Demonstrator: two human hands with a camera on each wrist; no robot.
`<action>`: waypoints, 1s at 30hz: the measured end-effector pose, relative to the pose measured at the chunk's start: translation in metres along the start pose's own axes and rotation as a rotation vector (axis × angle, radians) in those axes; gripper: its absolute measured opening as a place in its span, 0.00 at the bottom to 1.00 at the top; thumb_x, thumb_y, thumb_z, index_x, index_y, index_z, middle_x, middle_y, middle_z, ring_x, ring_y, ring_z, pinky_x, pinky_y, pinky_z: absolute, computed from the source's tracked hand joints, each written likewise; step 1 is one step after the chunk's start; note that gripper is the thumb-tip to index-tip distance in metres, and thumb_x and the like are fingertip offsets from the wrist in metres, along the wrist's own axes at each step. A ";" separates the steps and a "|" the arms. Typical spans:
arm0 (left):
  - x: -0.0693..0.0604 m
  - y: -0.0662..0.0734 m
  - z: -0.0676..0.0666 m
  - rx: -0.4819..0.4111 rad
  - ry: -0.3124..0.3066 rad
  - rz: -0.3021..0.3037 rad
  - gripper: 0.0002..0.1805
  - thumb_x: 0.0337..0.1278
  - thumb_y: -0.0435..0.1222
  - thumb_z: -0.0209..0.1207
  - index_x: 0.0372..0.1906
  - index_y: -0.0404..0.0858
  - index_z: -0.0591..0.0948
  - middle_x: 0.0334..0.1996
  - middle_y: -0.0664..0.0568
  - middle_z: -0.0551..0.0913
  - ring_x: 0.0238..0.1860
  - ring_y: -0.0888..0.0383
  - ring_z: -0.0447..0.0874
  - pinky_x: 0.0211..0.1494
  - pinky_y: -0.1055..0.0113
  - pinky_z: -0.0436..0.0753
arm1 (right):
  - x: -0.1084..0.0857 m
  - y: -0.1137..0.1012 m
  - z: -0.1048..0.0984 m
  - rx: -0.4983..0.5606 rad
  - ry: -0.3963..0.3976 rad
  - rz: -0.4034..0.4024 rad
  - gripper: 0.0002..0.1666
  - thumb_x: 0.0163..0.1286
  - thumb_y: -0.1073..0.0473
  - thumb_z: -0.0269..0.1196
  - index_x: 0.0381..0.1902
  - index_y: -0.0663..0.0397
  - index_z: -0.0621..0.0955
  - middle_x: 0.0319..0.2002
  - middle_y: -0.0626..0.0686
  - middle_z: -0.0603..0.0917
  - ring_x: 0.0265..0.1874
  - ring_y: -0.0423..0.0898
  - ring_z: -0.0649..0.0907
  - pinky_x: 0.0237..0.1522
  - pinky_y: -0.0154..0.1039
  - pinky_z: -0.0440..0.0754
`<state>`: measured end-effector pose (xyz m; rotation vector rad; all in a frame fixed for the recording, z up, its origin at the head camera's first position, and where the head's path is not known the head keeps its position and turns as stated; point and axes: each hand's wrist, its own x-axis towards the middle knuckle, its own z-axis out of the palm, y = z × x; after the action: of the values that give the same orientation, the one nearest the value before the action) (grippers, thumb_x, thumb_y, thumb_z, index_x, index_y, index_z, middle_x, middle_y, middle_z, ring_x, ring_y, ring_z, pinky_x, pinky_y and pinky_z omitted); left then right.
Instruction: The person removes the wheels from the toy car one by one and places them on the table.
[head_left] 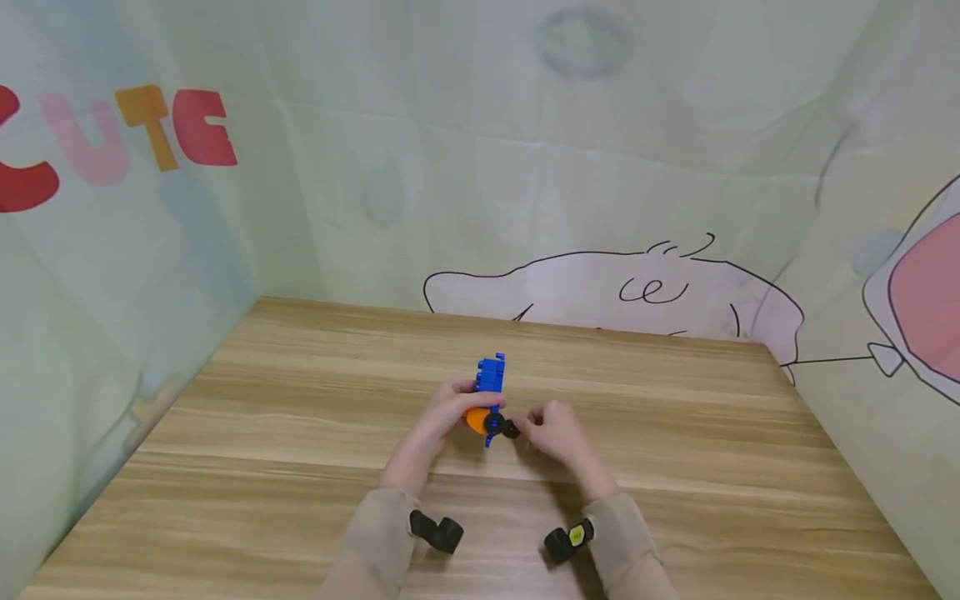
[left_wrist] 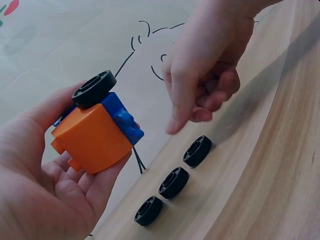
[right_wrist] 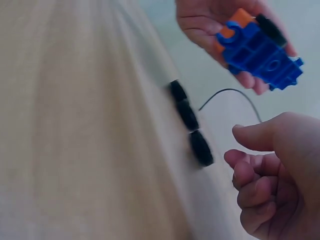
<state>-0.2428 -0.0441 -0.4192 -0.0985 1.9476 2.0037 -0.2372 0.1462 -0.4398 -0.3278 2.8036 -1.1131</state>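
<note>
My left hand [head_left: 444,410] grips a toy vehicle made of a blue base [head_left: 491,375] and an orange block [left_wrist: 92,137], held above the table. One black wheel [left_wrist: 94,89] sits on its side, near the left fingers. Three loose black wheels lie in a row on the tabletop: a far wheel [left_wrist: 197,151], a middle wheel [left_wrist: 174,183] and a near wheel [left_wrist: 148,210] in the left wrist view. Beside them hovers my right hand [right_wrist: 280,175], thumb extended and the other fingers loosely curled, with nothing visible between them.
The wood-grain table [head_left: 262,400] spreads around both hands. A light printed cloth [head_left: 480,167] hangs behind it and along the sides. Black wrist cameras are strapped at the left cuff [head_left: 437,532] and right cuff [head_left: 568,540].
</note>
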 end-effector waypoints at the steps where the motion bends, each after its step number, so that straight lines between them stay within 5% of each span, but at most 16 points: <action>1: -0.001 0.000 0.000 0.003 0.003 0.002 0.30 0.56 0.41 0.66 0.59 0.27 0.76 0.50 0.37 0.85 0.47 0.52 0.85 0.68 0.51 0.72 | 0.000 -0.001 -0.002 0.007 0.013 -0.006 0.25 0.69 0.55 0.62 0.11 0.54 0.74 0.10 0.43 0.66 0.11 0.38 0.64 0.16 0.30 0.57; 9: 0.000 0.001 -0.001 0.000 0.020 -0.001 0.32 0.56 0.42 0.67 0.61 0.28 0.74 0.49 0.39 0.85 0.49 0.50 0.84 0.68 0.50 0.71 | -0.001 -0.006 -0.014 0.009 0.056 -0.041 0.24 0.69 0.54 0.62 0.13 0.53 0.73 0.11 0.43 0.64 0.14 0.39 0.63 0.18 0.30 0.56; 20: 0.000 0.000 -0.002 0.023 0.035 0.032 0.34 0.54 0.43 0.67 0.62 0.27 0.74 0.53 0.37 0.83 0.45 0.52 0.85 0.61 0.54 0.79 | -0.002 -0.010 -0.017 0.124 0.063 -0.149 0.16 0.72 0.56 0.59 0.31 0.64 0.82 0.19 0.51 0.77 0.19 0.40 0.71 0.22 0.31 0.67; 26: 0.000 0.001 -0.001 0.028 0.045 0.031 0.35 0.55 0.44 0.67 0.63 0.29 0.73 0.55 0.37 0.81 0.48 0.51 0.83 0.63 0.53 0.78 | -0.003 -0.011 -0.019 0.172 0.009 -0.252 0.16 0.72 0.56 0.58 0.34 0.65 0.82 0.23 0.59 0.81 0.20 0.39 0.74 0.23 0.31 0.72; 30: 0.001 0.001 -0.001 0.034 0.041 0.050 0.32 0.56 0.43 0.67 0.61 0.29 0.75 0.54 0.37 0.82 0.46 0.53 0.83 0.62 0.54 0.78 | -0.002 -0.012 -0.017 0.173 -0.046 -0.310 0.14 0.71 0.55 0.59 0.32 0.62 0.82 0.21 0.53 0.81 0.19 0.37 0.74 0.22 0.30 0.71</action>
<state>-0.2441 -0.0445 -0.4189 -0.0848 2.0275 2.0145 -0.2360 0.1493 -0.4190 -0.7789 2.6525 -1.3764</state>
